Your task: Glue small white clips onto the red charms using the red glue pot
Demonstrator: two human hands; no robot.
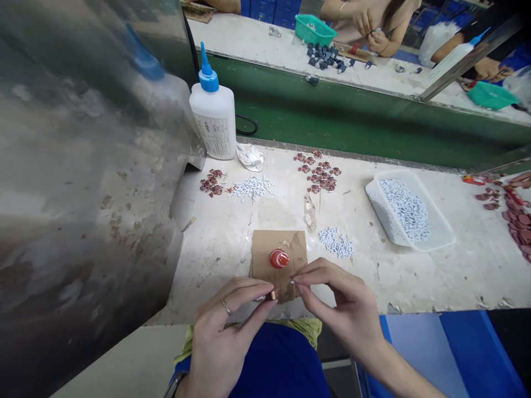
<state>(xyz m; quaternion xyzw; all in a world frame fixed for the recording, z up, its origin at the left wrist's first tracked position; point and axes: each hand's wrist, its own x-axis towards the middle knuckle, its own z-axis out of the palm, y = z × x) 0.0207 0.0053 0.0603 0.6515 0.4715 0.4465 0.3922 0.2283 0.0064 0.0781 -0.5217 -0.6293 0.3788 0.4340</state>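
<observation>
Between the thumb and fingers of my left hand is a small dark brown piece with an orange part, over the front edge of the cardboard. My right hand pinches a tiny white piece just to the right of it, the two apart. A small red round container stands on the cardboard beyond both hands. Tiny white-and-blue pieces lie in a pile right of the cardboard, with another pile farther back. Brown pieces are grouped at the back, and more at back left.
A white glue bottle with a blue cap stands at back left beside a crumpled white cloth. A translucent basket of tiny pieces is at right. A metal panel borders the left. People work across a green partition.
</observation>
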